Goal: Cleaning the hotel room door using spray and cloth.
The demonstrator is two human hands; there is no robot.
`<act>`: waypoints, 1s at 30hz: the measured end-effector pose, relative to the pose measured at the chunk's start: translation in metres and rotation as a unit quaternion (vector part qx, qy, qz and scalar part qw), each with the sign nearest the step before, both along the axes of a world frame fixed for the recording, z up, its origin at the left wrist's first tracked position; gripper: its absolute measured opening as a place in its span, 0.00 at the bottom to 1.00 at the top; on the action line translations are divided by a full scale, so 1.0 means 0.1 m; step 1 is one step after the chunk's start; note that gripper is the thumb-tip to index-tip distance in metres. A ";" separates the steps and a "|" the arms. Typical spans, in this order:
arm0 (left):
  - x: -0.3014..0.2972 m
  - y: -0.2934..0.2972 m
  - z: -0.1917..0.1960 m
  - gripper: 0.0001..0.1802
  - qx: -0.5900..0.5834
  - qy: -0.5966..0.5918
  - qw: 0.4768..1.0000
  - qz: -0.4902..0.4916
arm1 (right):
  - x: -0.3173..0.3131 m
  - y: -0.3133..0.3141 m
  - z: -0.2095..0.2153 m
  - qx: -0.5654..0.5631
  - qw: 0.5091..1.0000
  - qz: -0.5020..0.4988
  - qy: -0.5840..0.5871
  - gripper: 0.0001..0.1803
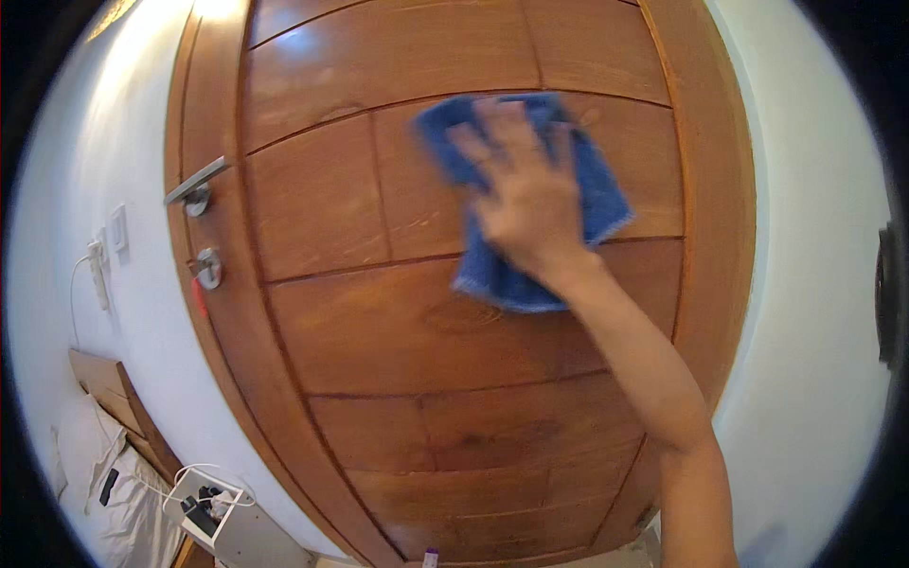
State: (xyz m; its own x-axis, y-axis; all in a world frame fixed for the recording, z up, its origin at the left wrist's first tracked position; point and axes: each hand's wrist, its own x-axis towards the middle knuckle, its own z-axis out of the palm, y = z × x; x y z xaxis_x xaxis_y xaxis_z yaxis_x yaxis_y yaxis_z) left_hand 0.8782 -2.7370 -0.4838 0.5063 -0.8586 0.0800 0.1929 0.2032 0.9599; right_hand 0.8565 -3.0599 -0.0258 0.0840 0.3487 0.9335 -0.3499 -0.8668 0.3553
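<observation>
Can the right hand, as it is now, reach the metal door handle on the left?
Probably yes: the right hand presses a blue cloth flat on the door, and nothing lies between it and the handle.

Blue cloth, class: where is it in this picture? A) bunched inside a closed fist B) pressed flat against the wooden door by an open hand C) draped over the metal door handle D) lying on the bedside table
B: the right hand, fingers spread, presses the blue cloth flat against the wooden door, well away from the metal handle.
</observation>
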 end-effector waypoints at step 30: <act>0.63 -0.22 -0.53 0.42 0.043 -0.034 0.998 0.003 | 1.73 1.12 1.37 -0.085 0.993 0.033 -0.073 0.26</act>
